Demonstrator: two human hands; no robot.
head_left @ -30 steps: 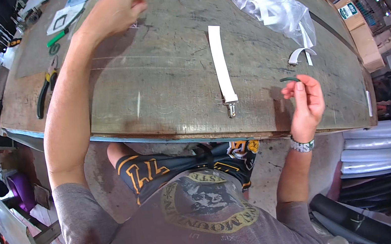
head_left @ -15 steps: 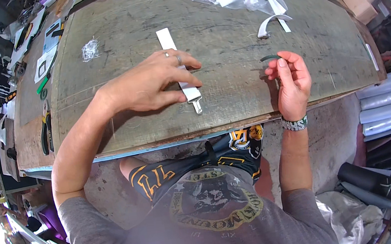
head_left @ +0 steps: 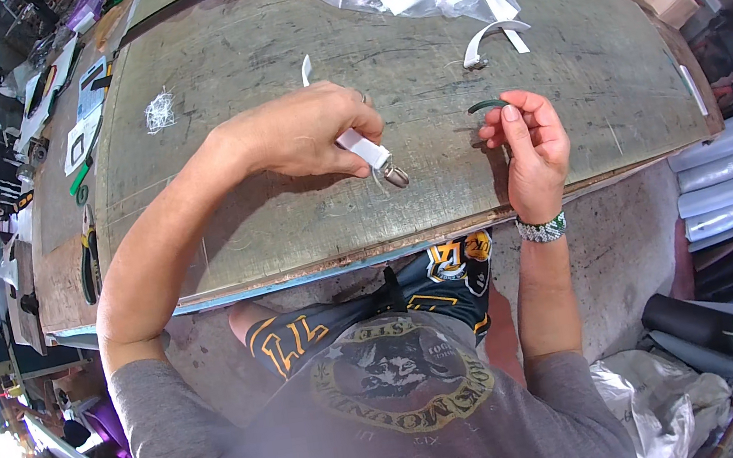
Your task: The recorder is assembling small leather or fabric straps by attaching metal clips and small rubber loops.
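Strap [head_left: 362, 147], flat and white with a silver metal clip [head_left: 394, 173], sat pinched in the left hand [head_left: 320, 130] over the brown wooden table [head_left: 438, 208]; the right hand [head_left: 534, 142] gripped a curved dark-green piece [head_left: 487, 104]!

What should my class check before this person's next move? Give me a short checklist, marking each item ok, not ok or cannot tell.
1. Left hand grips the white strap: ok, with its clip end sticking out.
2. Right hand holds the thin dark green piece: ok, near its end.
3. Green piece touches the strap: not ok, there is a gap between them.
4. Metal clip fully closed: cannot tell, too small to see.
5. Pliers out of the hands: ok, lying at the table's left side.
6. White thread tangle clear of both hands: ok, lying apart.
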